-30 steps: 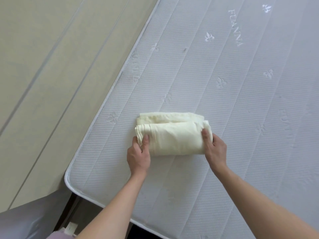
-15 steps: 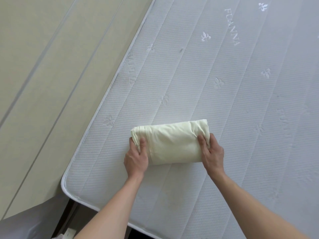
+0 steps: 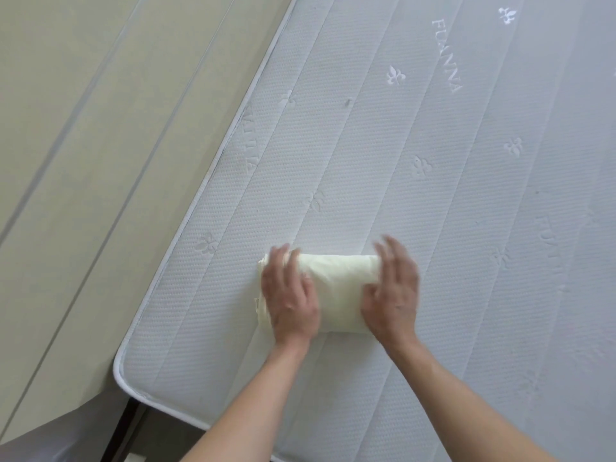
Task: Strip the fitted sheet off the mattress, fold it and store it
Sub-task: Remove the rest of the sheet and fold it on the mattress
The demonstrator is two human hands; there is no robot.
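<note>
Pressing the folded sheet [image 3: 336, 295] flat near the mattress [image 3: 466, 228] corner, the left hand [image 3: 290, 295] and right hand [image 3: 391, 291] lie open, fingers straight, gripping nothing — folding looks finished — storing requires a firm two-handed lift.

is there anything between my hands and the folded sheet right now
Nothing visible. The left hand lies flat on the left end of the folded sheet and the right hand on its right end, both directly on the cloth. The bundle sits on the bare mattress near its corner.
</note>
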